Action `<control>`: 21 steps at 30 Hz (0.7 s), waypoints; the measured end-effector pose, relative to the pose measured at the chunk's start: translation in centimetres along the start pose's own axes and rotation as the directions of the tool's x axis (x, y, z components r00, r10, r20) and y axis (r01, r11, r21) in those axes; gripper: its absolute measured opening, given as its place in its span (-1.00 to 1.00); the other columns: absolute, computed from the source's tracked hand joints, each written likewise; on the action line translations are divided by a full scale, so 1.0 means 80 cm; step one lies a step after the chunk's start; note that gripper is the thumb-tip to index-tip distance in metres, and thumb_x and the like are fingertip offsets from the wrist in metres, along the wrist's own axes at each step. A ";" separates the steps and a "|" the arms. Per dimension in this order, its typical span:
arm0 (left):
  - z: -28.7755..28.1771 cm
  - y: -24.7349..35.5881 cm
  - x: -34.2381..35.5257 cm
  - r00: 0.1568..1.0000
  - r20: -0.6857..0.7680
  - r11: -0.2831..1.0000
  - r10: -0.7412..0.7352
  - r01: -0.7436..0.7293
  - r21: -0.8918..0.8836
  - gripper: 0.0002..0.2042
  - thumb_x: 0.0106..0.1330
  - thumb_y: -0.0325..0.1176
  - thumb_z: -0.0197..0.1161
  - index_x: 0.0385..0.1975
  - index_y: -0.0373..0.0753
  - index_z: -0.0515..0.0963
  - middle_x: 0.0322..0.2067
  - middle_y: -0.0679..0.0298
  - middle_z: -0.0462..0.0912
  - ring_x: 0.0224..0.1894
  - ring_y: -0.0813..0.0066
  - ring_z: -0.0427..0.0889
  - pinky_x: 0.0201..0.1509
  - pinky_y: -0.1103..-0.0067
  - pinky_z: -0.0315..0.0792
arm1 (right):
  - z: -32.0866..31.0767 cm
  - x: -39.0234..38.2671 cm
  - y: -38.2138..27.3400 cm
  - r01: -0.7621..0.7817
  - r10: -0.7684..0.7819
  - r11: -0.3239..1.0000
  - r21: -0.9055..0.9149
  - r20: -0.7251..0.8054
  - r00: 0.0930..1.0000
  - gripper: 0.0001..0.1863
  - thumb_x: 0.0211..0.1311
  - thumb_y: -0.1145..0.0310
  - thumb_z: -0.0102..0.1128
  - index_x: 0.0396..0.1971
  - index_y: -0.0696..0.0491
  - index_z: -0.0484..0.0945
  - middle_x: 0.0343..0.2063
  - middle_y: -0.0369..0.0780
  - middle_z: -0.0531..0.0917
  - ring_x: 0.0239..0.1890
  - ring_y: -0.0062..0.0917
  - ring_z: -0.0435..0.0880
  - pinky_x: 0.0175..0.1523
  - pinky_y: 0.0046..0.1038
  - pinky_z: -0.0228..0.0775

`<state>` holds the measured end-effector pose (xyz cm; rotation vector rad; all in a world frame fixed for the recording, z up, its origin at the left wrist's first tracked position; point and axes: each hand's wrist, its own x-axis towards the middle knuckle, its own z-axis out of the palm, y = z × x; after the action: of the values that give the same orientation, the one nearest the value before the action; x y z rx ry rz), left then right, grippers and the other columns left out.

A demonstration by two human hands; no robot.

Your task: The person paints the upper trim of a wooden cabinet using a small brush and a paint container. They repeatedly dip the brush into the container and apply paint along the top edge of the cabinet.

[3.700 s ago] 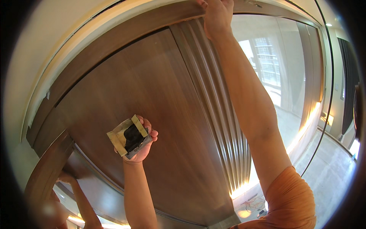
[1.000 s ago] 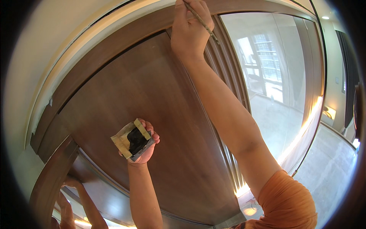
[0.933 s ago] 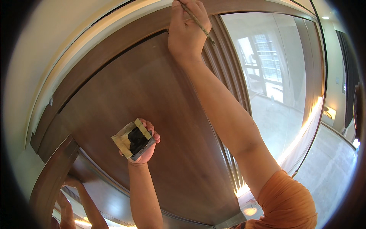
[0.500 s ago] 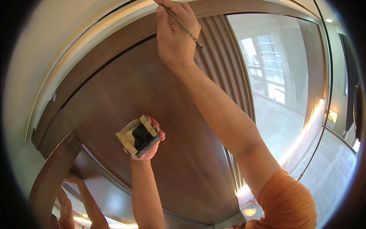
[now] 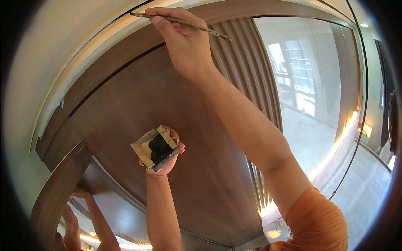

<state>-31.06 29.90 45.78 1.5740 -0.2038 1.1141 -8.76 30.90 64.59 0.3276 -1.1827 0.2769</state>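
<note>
Right hand (image 5: 184, 46): pinching a thin brush (image 5: 180, 23); it has slid leftward along the top of the dark wooden panel (image 5: 138, 104), its tip now at the pale frame (image 5: 83, 54); the touch-up seems to be moving along that upper edge
Left hand (image 5: 165, 157): closed around a small square pot (image 5: 155, 148) of dark paint, held lower, barely moved
Earlier: the brush stood farther right, near the ribbed strip (image 5: 247, 71)

Thin brush (image 5: 180, 23): long slim stick, pale and paint-smeared, lying near-horizontal at 12 o'clock, tip end pointing to 10 o'clock against the brown top trim, back end sticking out toward 1 o'clock over the ribbed panel. Small square container (image 5: 155, 148): yellowish taped edges, grey rim, black contents inside, tilted on a corner, face up toward camera, just left of centre, around 8 o'clock.
</note>
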 end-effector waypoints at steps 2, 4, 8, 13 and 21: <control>-0.001 0.000 -0.001 1.000 -0.012 1.000 0.003 -0.003 0.002 0.06 -0.28 0.23 0.72 0.21 -0.30 0.42 0.05 0.12 0.59 0.08 0.23 0.62 0.04 0.30 0.59 | 0.000 0.004 0.000 0.028 -0.028 1.000 -0.005 -0.020 0.999 -0.79 0.39 0.43 0.19 -0.13 0.18 0.73 -0.29 -0.16 0.70 -0.28 -0.53 0.67 -0.13 -0.48 0.51; -0.002 -0.001 -0.002 1.000 -0.024 1.000 0.009 -0.010 -0.009 0.06 -0.28 0.23 0.72 0.21 -0.30 0.42 0.05 0.11 0.59 0.07 0.21 0.63 0.05 0.29 0.59 | -0.002 0.008 -0.002 0.024 -0.023 1.000 0.015 -0.046 0.999 -0.78 0.41 0.40 0.18 -0.13 0.17 0.74 -0.29 -0.19 0.71 -0.28 -0.56 0.67 -0.14 -0.50 0.50; -0.002 -0.002 0.000 1.000 -0.009 1.000 0.010 -0.010 0.012 0.06 -0.27 0.24 0.72 0.21 -0.31 0.42 0.04 0.11 0.59 0.06 0.20 0.64 0.04 0.30 0.62 | -0.025 0.022 -0.011 0.000 0.003 0.999 0.035 -0.093 0.996 -0.76 0.50 0.38 0.16 -0.01 0.17 0.69 -0.18 -0.21 0.71 -0.15 -0.52 0.67 -0.02 -0.46 0.51; -0.002 -0.004 0.009 0.992 0.125 1.000 0.005 -0.006 0.010 0.06 -0.19 0.24 0.69 0.27 -0.32 0.38 0.09 0.07 0.56 0.11 0.22 0.61 -0.02 0.33 0.66 | -0.058 0.006 -0.034 -0.149 0.135 0.988 -0.028 -0.277 0.951 -0.74 0.53 0.37 0.14 0.05 0.16 0.67 -0.13 -0.22 0.74 -0.04 -0.52 0.68 0.13 -0.42 0.48; 0.012 -0.005 0.001 0.996 -0.063 0.995 0.055 -0.050 0.085 0.08 -0.14 0.19 0.68 0.33 -0.32 0.30 0.17 0.08 0.45 -0.01 0.24 0.63 -0.09 0.40 0.71 | -0.094 -0.075 -0.130 -0.366 0.348 0.930 -0.047 0.441 0.827 -0.70 0.50 0.28 0.17 -0.27 0.24 0.68 -0.34 -0.23 0.69 -0.30 -0.58 0.60 -0.19 -0.51 0.44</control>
<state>-30.25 29.29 45.62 1.6115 -0.1570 1.2268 -0.55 24.04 55.34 0.2040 -1.6975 0.5770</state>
